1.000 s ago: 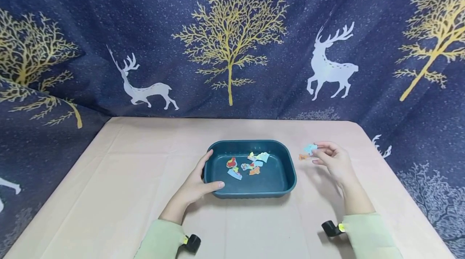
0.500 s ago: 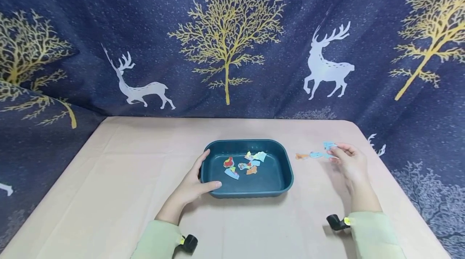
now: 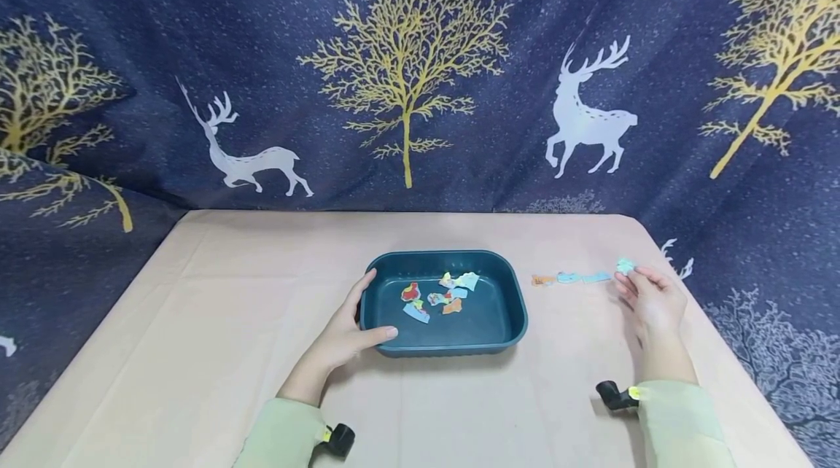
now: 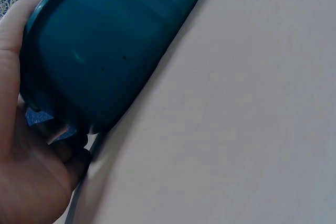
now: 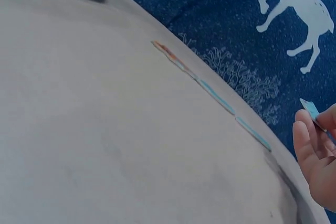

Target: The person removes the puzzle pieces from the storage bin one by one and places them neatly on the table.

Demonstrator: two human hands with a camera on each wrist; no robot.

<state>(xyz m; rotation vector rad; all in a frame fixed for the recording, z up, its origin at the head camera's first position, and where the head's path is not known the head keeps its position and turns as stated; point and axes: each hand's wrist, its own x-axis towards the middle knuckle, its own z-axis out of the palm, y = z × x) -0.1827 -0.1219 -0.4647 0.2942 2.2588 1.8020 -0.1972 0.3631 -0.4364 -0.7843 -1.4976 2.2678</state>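
My left hand (image 3: 345, 322) grips the left end of a dark teal plastic basin (image 3: 453, 348), thumb over the front rim and fingers along the side. The left wrist view shows that hand (image 4: 31, 182) against the basin's outer wall (image 4: 105, 51). Inside lie several small, irregular printed pieces, among them a red one (image 3: 410, 292) and an orange one (image 3: 452, 306). My right hand (image 3: 656, 307) pinches a pale blue-green piece (image 3: 625, 266) between thumb and fingers, above the table's right side. In the right wrist view the piece (image 5: 311, 109) stands tilted at the fingertips.
Right of the basin, an orange piece (image 3: 543, 281), a blue piece (image 3: 569, 278) and a light blue strip (image 3: 596, 277) lie in a row on the beige-covered table (image 3: 262, 293). A dark blue cloth (image 3: 459, 162) with deer and trees hangs behind.
My right hand has moved rightward along the table, and the blue piece and light blue strip now lie beside the orange one. My left hand keeps its grip on the basin.
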